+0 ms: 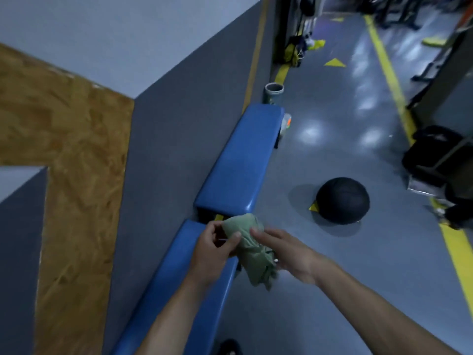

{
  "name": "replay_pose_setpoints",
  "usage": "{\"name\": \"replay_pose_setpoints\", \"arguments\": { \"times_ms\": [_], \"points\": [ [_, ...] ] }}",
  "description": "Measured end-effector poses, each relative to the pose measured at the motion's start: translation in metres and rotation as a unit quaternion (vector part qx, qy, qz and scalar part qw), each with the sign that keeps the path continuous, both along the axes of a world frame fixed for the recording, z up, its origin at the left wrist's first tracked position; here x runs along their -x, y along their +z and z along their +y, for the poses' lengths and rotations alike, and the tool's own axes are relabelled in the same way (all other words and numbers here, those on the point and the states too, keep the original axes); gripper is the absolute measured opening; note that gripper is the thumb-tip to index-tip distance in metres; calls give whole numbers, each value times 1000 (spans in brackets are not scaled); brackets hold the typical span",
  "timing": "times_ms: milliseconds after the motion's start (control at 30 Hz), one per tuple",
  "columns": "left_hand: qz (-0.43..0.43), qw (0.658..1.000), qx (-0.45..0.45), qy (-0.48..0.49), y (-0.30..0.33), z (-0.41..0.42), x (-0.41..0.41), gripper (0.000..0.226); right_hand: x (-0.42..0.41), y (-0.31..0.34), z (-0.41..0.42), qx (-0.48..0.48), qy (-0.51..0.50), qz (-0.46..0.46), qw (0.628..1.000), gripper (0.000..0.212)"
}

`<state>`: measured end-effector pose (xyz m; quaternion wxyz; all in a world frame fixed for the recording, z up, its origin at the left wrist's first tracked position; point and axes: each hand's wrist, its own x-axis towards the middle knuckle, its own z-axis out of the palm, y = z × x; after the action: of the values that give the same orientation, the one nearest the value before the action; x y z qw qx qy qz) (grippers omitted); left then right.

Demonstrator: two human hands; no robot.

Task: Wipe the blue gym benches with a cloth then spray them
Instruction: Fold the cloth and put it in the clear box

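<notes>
Two blue padded gym benches stand end to end along the grey wall: the far bench (240,160) and the near bench (176,285), with a narrow gap between them. A bunched pale green cloth (252,248) hangs above the far end of the near bench. My left hand (215,248) pinches the cloth's upper left part. My right hand (284,252) holds the cloth from the right side, fingers spread over it. A spray bottle with an orange part (286,124) peeks out beside the far end of the far bench, mostly hidden.
A dark medicine ball (343,199) lies on the grey floor right of the benches. A grey bucket (273,92) stands past the far bench. Yellow floor lines (391,83) run on the right, beside dark bags (432,155) and equipment frames.
</notes>
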<state>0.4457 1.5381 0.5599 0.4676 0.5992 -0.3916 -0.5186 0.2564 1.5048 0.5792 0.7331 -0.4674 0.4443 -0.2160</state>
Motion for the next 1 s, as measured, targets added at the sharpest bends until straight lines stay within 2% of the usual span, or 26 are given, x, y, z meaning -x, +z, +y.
{"name": "replay_pose_setpoints", "arguments": {
  "times_ms": [67, 133, 300, 400, 467, 600, 767, 867, 1000],
  "points": [
    [-24, 998, 40, -33, 12, -32, -3, 23, 3, 20, -32, 42, 32, 61, 997, 39],
    [-29, 994, 66, -81, 22, -63, -5, 27, 4, 32, -63, 87, 19, 92, 992, 32],
    [-9, 987, 82, -140, 42, -157, 7, 30, 14, 55, -143, 157, -89, 68, 981, 24],
    [0, 980, 77, -182, 58, -222, 32, 41, 36, 76, -194, 190, -128, 48, 972, 21],
    [-12, 973, 75, -220, 65, -266, 54, 49, 58, 85, -232, 210, -166, 44, 963, 19],
    [-56, 958, 86, -268, 74, -362, 112, 46, 116, 91, -321, 250, -238, 46, 937, 26],
    [-98, 947, 93, -291, 78, -476, 205, 27, 199, 82, -441, 248, -305, 63, 917, 28],
    [-110, 945, 82, -298, 80, -531, 249, 33, 237, 76, -508, 210, -316, 66, 923, 33],
    [-131, 943, 64, -298, 87, -604, 281, 42, 266, 85, -585, 189, -293, 53, 936, 26]
  ]
}}
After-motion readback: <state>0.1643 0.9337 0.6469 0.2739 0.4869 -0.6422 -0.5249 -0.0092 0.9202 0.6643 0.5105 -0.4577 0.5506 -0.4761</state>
